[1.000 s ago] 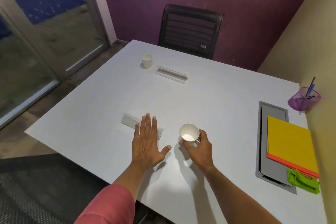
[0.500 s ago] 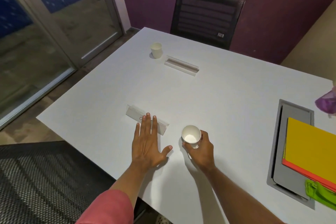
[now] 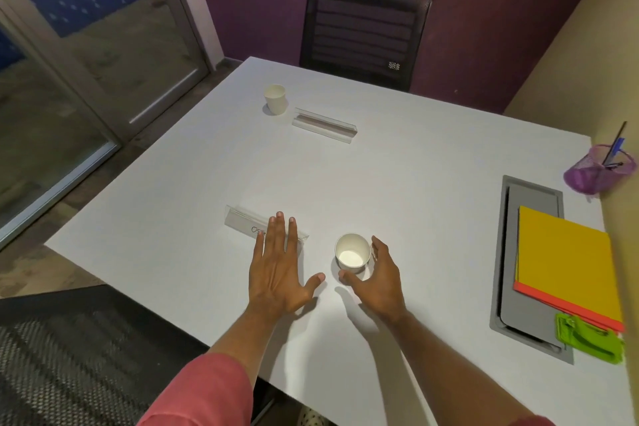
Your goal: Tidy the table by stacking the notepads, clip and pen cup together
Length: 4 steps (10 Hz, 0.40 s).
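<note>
The right hand [image 3: 377, 273], which a moment ago gripped the small white paper cup [image 3: 352, 250], has let go and now curls open around it, thumb and fingers just off its wall, while the left hand [image 3: 276, 270] stays flat and spread, holding nothing. On the white table [image 3: 415, 183], right of that cup, lie the yellow notepad over an orange one [image 3: 567, 259], the green clip [image 3: 591, 342] nearer, the purple mesh pen cup [image 3: 598, 171] farther.

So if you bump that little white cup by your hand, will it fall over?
Probably, yes. The near paper cup looks empty, so it is likely very light and would slide or tip at a nudge. It is narrower at the base than the rim, which makes tipping easier. Its thin paper wall would likely dent if the right hand squeezed hard.
</note>
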Motion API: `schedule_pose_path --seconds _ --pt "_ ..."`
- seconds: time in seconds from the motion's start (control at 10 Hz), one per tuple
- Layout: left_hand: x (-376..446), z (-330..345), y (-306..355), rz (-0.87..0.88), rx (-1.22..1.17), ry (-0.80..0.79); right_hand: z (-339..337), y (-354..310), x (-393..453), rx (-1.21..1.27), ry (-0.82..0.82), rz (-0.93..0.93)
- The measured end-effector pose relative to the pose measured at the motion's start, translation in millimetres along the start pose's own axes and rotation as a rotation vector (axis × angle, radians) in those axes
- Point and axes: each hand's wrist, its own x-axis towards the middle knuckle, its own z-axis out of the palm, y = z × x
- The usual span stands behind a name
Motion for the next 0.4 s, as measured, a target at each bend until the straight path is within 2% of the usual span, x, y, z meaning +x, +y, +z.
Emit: schedule_pose_path --seconds 0.3,0.4 --pt "2.2 -20.5 14.2 0.086 -0.003 0.024 -24.9 -14.7 -22.8 -0.214 0.028 -0.082" --pt "2.7 -23.9 18.9 0.137 -0.015 0.055 -37.7 -21.9 -31.0 -0.371 0.104 -0.201"
